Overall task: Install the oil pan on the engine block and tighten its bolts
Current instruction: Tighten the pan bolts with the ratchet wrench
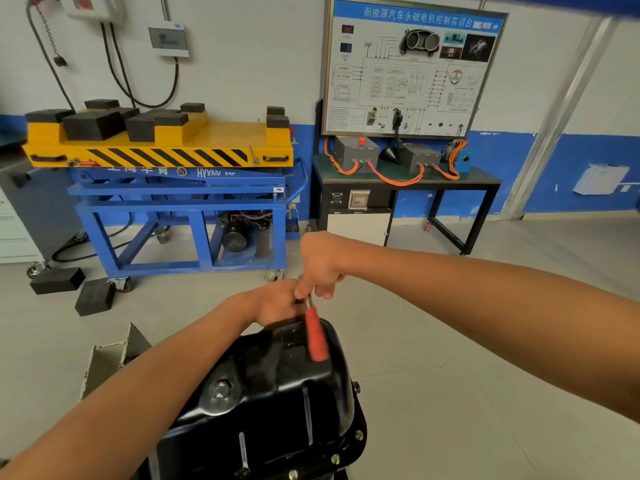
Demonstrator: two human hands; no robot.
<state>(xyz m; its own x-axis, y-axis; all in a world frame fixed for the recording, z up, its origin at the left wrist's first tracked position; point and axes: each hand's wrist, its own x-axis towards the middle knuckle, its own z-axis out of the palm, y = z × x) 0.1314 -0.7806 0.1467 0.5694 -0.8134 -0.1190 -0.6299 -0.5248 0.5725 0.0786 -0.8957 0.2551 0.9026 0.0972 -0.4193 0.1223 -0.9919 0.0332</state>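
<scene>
A black oil pan (277,393) sits upside-down on the engine block at the bottom centre, with a drain plug (221,389) on its side and several bolts (359,434) along its right flange. A ratchet wrench with a red handle (316,336) slants over the pan's far end. My right hand (320,263) grips the wrench's metal head from above. My left hand (277,301) curls around the tool just below it, at the pan's far edge. The bolt under the tool is hidden by my hands.
A blue lift cart with a yellow top (180,147) and black rubber blocks (93,124) stands at the back left. A training board on a black bench (408,174) stands at the back right. Two blocks (95,296) lie on the floor. A grey metal bracket (114,355) stands left of the pan.
</scene>
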